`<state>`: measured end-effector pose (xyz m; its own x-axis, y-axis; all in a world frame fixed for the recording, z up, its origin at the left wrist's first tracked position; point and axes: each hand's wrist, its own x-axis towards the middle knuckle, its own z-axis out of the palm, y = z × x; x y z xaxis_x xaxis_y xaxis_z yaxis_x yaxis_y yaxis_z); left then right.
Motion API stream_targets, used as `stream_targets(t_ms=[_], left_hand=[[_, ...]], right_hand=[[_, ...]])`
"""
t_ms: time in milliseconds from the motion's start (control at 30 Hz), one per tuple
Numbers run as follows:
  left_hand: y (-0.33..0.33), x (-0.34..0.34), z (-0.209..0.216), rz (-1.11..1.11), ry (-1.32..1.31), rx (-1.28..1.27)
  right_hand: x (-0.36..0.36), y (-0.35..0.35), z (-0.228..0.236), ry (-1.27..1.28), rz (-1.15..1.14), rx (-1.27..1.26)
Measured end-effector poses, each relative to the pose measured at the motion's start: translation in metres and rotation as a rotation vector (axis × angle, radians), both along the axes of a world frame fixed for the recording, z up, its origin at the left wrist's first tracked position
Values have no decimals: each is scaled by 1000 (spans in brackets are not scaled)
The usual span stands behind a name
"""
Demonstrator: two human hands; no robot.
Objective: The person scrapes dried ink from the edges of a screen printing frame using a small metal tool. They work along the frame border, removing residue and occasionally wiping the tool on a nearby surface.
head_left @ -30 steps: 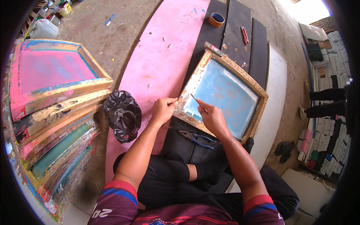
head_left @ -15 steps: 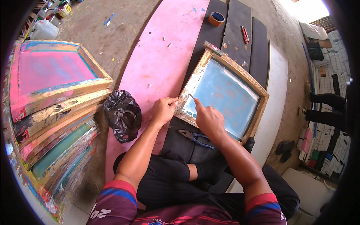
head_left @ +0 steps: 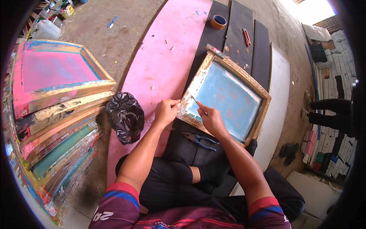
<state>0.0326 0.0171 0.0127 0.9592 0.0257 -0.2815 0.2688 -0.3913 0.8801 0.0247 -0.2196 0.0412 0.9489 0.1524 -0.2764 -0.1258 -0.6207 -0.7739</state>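
A wooden screen-printing frame with a stretched blue mesh lies tilted in front of me. Pale, flaking residue runs along its left and lower borders. My left hand is closed on the frame's left edge, thumb and fingers pinching the wood. In my right hand, closed with the index finger extended along it, is a thin metal-tipped tool. Its tip meets the left inner border of the frame; its handle is hidden in my fingers, so the exact kind does not show. Blue-handled pliers lie just below the frame.
Left of me stands a stack of paint-stained frames. A black plastic bag sits on the pink board. Beyond the frame are a roll of tape and a red cutter. A person's dark-clothed legs show at right.
My right hand has shifted slightly with the thin tool, whose tip stays by the left border. More of the tool shows now. My left hand keeps its grip on the frame.
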Motion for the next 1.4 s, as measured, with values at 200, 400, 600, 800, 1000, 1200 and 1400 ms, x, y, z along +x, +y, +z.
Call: stream_targets(t_ms=[200,400,600,800,1000,1200,1400], left_hand=[[6,0,-5,0,7,-39],[4,3,5,14,70,-109],[-5,1,-19,11,-111,-37],[-7,1,-19,13,-99,-68],[-5,0,-21,-12,-101,-66],[-4,0,-19,-17,-97,-70],[-5,0,-13,-27,-115,-40]], right_hand=[[12,6,48,815,-372,515],[6,7,61,638,-285,372],[10,4,57,116,-18,-124],[13,9,57,12,0,-266],[14,11,55,-1,-36,-254],[22,15,64,-6,-50,-249],[25,17,64,-9,-24,-299]])
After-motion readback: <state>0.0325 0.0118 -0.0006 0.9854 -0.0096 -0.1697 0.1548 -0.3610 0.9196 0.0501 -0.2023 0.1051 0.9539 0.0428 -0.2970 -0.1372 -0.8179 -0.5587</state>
